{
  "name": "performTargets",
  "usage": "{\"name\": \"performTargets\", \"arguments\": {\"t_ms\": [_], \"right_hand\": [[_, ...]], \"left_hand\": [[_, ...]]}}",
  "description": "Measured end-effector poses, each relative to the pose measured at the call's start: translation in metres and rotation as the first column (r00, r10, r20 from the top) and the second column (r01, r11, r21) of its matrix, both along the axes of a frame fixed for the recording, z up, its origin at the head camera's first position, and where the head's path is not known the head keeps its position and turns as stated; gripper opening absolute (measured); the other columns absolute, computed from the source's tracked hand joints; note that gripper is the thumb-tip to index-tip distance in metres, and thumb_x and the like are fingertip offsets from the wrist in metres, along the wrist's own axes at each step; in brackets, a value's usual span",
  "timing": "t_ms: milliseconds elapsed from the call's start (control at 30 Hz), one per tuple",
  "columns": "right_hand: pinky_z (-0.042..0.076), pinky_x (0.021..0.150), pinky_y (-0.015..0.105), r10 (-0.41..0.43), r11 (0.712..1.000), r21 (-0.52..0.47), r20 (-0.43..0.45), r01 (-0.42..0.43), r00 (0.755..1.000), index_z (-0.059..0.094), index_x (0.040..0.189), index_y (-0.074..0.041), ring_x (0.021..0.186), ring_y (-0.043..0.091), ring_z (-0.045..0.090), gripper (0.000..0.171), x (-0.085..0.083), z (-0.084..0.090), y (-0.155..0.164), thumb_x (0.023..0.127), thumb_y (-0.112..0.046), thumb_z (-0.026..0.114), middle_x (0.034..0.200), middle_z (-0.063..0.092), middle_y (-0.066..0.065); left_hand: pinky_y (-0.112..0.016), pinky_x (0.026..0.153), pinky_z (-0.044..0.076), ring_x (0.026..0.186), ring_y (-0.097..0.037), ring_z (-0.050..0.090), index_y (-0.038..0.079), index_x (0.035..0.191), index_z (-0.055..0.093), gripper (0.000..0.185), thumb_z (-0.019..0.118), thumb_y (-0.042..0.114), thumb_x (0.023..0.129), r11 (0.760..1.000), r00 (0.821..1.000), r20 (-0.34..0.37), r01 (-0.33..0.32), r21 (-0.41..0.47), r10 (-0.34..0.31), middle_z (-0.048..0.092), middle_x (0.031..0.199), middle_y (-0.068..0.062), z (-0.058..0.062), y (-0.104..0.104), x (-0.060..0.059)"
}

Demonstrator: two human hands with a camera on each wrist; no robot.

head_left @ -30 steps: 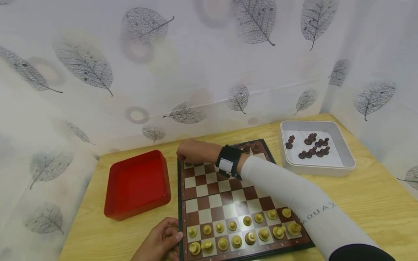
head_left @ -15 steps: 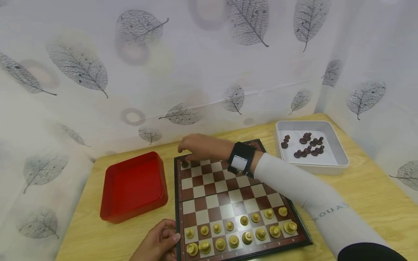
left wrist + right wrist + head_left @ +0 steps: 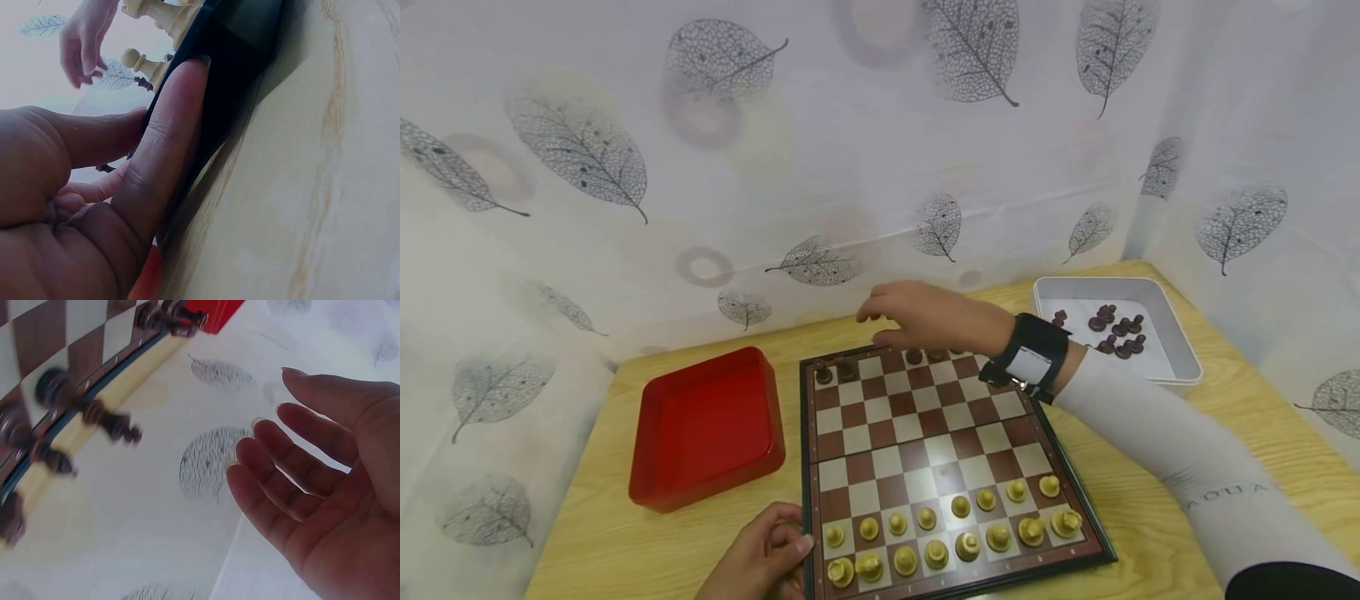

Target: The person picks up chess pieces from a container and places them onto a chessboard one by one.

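A chessboard (image 3: 925,442) lies on the wooden table. Several light pieces (image 3: 936,533) fill its two near rows. A few dark pieces (image 3: 835,371) stand in the far row. My right hand (image 3: 925,317) hovers over the far edge of the board with fingers relaxed and nothing in them; the right wrist view shows its empty palm (image 3: 325,506) and blurred dark pieces (image 3: 112,425). My left hand (image 3: 767,558) rests against the board's near left edge, its fingers (image 3: 162,144) pressed along the black rim (image 3: 231,75).
A red tray (image 3: 707,425) sits left of the board. A white tray (image 3: 1180,350) holding several dark pieces (image 3: 1112,329) stands at the back right. A leaf-patterned curtain (image 3: 820,167) closes off the back and sides of the table.
My right hand left a dark piece on the far left corner squares and moved right and up along the far row, now empty. The left hand stayed put.
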State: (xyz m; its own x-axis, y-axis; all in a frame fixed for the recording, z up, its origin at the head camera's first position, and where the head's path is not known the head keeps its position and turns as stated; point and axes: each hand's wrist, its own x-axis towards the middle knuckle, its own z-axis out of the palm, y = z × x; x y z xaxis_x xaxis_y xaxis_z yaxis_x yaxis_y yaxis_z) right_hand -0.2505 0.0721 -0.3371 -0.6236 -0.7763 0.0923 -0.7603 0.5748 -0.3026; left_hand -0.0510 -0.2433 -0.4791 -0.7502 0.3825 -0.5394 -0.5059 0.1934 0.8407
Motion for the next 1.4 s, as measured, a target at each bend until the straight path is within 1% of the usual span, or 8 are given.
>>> {"name": "performTargets", "arguments": {"t_ms": [200, 400, 500, 633, 767, 933, 1133, 1400], "right_hand": [[0.057, 0.096, 0.042, -0.06, 0.998, -0.021, -0.029, 0.06, 0.998, 0.068, 0.13, -0.009, 0.114, 0.026, 0.067, 0.035, 0.0, 0.003, 0.031, 0.098, -0.02, 0.073, 0.128, 0.068, 0.01], [0.056, 0.096, 0.046, -0.11, 0.994, -0.014, -0.047, 0.109, 0.993, 0.069, 0.128, -0.006, 0.113, 0.03, 0.068, 0.035, 0.0, -0.001, 0.061, 0.097, -0.02, 0.074, 0.125, 0.069, 0.012], [0.056, 0.096, 0.048, -0.14, 0.99, -0.017, -0.058, 0.14, 0.988, 0.068, 0.129, -0.004, 0.115, 0.032, 0.068, 0.035, 0.001, -0.001, 0.081, 0.098, -0.019, 0.074, 0.126, 0.069, 0.014], [0.058, 0.092, 0.048, -0.194, 0.981, -0.016, -0.058, 0.193, 0.979, 0.067, 0.131, -0.003, 0.111, 0.033, 0.069, 0.037, 0.003, 0.004, 0.109, 0.099, -0.02, 0.072, 0.129, 0.068, 0.015], [0.058, 0.088, 0.048, -0.266, 0.964, -0.003, -0.046, 0.266, 0.963, 0.066, 0.132, -0.003, 0.107, 0.032, 0.069, 0.037, 0.003, 0.008, 0.137, 0.099, -0.019, 0.072, 0.128, 0.068, 0.016], [0.057, 0.089, 0.051, -0.348, 0.935, 0.059, -0.019, 0.349, 0.937, 0.064, 0.134, 0.0, 0.107, 0.034, 0.068, 0.04, -0.001, 0.01, 0.166, 0.099, -0.019, 0.072, 0.128, 0.067, 0.02], [0.057, 0.091, 0.054, -0.423, 0.903, 0.1, 0.034, 0.418, 0.905, 0.064, 0.132, 0.002, 0.11, 0.04, 0.067, 0.04, -0.009, 0.0, 0.2, 0.099, -0.019, 0.071, 0.128, 0.066, 0.024], [0.058, 0.088, 0.053, -0.5, 0.861, 0.137, 0.043, 0.49, 0.865, 0.067, 0.126, 0.006, 0.105, 0.04, 0.069, 0.037, -0.02, -0.015, 0.24, 0.094, -0.011, 0.074, 0.125, 0.069, 0.026]], "left_hand": [[-0.036, 0.068, 0.063, 0.076, -0.019, 0.069, -0.003, 0.134, 0.039, 0.05, 0.066, 0.024, 0.102, 1.0, 1.0, 0.004, 0.009, 0.027, -0.009, 0.067, 0.092, -0.005, 0.0, -0.003, -0.003], [-0.036, 0.069, 0.063, 0.077, -0.019, 0.07, -0.002, 0.135, 0.04, 0.049, 0.066, 0.024, 0.102, 1.0, 1.0, 0.03, 0.002, 0.03, -0.003, 0.068, 0.094, -0.005, 0.0, -0.003, -0.001], [-0.034, 0.069, 0.063, 0.076, -0.018, 0.07, -0.002, 0.134, 0.04, 0.049, 0.067, 0.024, 0.102, 1.0, 1.0, 0.015, 0.009, 0.03, -0.01, 0.068, 0.093, -0.004, 0.0, -0.001, -0.001], [-0.033, 0.068, 0.063, 0.074, -0.017, 0.07, -0.004, 0.134, 0.04, 0.052, 0.068, 0.025, 0.101, 0.999, 1.0, 0.004, 0.014, 0.029, -0.014, 0.068, 0.093, -0.004, 0.0, -0.001, 0.0], [-0.034, 0.068, 0.063, 0.073, -0.017, 0.07, -0.004, 0.135, 0.04, 0.055, 0.069, 0.027, 0.1, 1.0, 1.0, 0.014, 0.01, 0.014, -0.01, 0.068, 0.093, -0.004, 0.0, -0.001, 0.0], [-0.033, 0.068, 0.062, 0.072, -0.017, 0.068, -0.003, 0.135, 0.04, 0.055, 0.07, 0.028, 0.1, 1.0, 1.0, 0.018, 0.0, -0.002, 0.0, 0.067, 0.092, -0.004, 0.0, -0.001, 0.0], [-0.029, 0.067, 0.061, 0.074, -0.016, 0.067, -0.005, 0.136, 0.039, 0.054, 0.068, 0.026, 0.101, 1.0, 1.0, -0.006, 0.021, -0.004, -0.021, 0.066, 0.09, -0.003, -0.004, -0.005, 0.001], [-0.029, 0.066, 0.061, 0.075, -0.017, 0.067, -0.005, 0.136, 0.04, 0.051, 0.065, 0.023, 0.103, 1.0, 1.0, -0.021, 0.023, 0.003, -0.023, 0.066, 0.09, -0.003, -0.005, -0.003, -0.001]]}}
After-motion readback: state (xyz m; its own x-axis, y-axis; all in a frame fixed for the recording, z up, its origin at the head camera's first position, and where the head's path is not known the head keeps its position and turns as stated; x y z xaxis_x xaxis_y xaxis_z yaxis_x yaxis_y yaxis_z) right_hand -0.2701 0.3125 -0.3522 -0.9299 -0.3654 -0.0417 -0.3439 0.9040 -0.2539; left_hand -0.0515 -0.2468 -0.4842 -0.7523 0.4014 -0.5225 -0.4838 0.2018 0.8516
